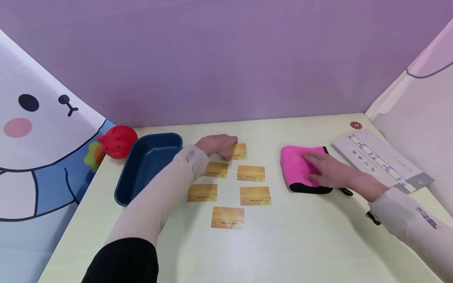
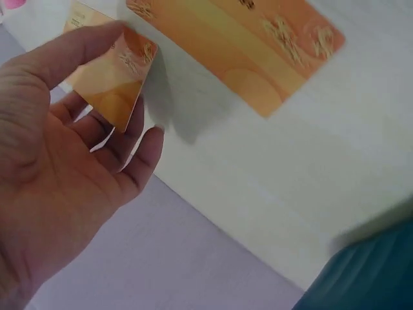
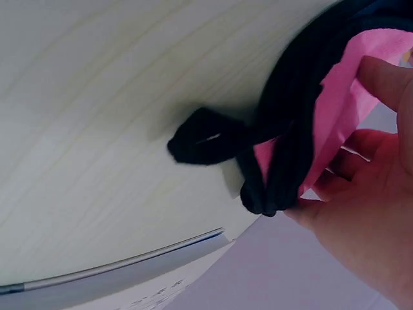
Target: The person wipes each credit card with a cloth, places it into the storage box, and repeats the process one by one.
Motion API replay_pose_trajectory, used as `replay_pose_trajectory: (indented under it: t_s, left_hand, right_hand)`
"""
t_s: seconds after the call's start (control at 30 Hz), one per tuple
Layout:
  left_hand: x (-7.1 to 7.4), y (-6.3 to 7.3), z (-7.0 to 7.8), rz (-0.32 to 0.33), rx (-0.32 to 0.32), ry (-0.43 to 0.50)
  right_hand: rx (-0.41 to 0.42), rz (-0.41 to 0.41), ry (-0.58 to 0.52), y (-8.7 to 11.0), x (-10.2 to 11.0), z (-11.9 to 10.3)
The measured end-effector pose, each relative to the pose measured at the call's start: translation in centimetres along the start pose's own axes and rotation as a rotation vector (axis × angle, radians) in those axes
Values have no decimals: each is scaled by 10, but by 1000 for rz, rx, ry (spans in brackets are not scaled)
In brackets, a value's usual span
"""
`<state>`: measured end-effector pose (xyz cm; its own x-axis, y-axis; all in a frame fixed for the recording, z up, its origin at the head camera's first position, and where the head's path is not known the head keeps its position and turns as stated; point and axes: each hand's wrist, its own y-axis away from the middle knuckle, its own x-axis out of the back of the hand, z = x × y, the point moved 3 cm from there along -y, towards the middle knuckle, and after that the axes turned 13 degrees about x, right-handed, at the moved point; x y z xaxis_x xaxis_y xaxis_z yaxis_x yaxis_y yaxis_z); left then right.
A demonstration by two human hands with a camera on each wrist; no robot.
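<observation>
My left hand (image 1: 217, 144) pinches a gold-orange bank card (image 2: 116, 74) at the back of the layout, thumb on one face and fingers behind it. The card tilts, and its shadow shows on the tabletop. Close to that hand lies another orange card (image 1: 216, 170). More cards lie flat nearer the front, among them a front card (image 1: 228, 218) and a right-hand card (image 1: 255, 196). My right hand (image 1: 327, 171) rests on a folded pink cloth (image 1: 291, 165) with black edging, fingers spread over it. A black loop (image 3: 206, 137) sticks out from the cloth's edge.
A dark blue tray (image 1: 150, 159) stands to the left, partly hidden by my left sleeve. Behind it sits a red piggy bank (image 1: 120, 141). At the right lie a white-grey booklet (image 1: 378, 155) and a red chip (image 1: 356, 125). A purple wall (image 1: 226, 63) closes off the back.
</observation>
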<state>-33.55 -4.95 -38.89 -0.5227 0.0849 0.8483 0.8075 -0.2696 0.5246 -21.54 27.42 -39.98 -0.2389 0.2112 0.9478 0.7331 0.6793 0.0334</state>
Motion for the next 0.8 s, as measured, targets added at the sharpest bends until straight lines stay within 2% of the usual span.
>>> replay_pose_trajectory:
  t_s: [0.2,0.33,0.43,0.57,0.67,0.8]
  left_hand:
    - [9,3,3,0,-94,84]
    - [21,13,9,84,-165,171]
    - [30,28,14,173,-218,311]
    - [38,57,16,280,-284,554]
    - [39,77,16,371,-310,719]
    - [34,95,14,476,-330,879]
  right_hand:
    - [8,40,62,-4,-2,3]
    - [25,98,108,-7,-2,1]
    - [52,155,168,-9,-2,-2]
    - [93,222,245,-11,-2,-7]
    - [76,238,271,-11,-5,-10]
    - [22,245,253,-6,-7,-11]
